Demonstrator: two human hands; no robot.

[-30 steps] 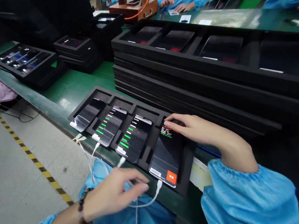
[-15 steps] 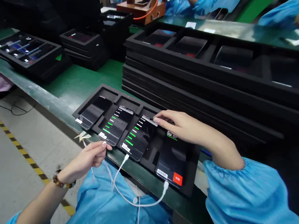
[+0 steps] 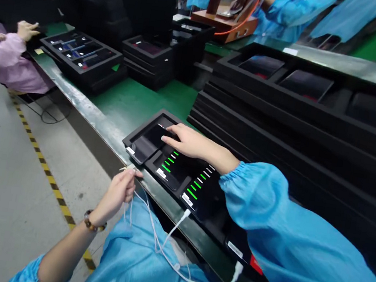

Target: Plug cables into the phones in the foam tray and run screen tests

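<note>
My left hand (image 3: pixel 119 191) pinches the end of a white charging cable (image 3: pixel 132 205) at the table edge, just below the leftmost phone (image 3: pixel 145 145). My right hand (image 3: pixel 191 142) reaches across, thumb and fingers apart, at the upper right edge of that phone; whether it presses on it I cannot tell. The phone's screen is dark. Beside it in the black tray (image 3: pixel 127 140) lie a second phone (image 3: pixel 173 176) and a third phone (image 3: pixel 198 187), both with green lines on screen. White cables plug into the third phone and a fourth phone (image 3: pixel 235 242), partly hidden by my right sleeve.
Stacked black trays (image 3: pixel 269 120) with phones rise behind my right arm. More trays (image 3: pixel 80 56) stand farther left on the green table (image 3: pixel 120 98). A wooden stand (image 3: pixel 227 22) is at the back. People in blue and a person in pink (image 3: pixel 13 58) are nearby.
My right hand has moved left from the third phone to the top of the leftmost phone. My left hand with the cable has shifted from the second phone towards the leftmost one. The view has turned left.
</note>
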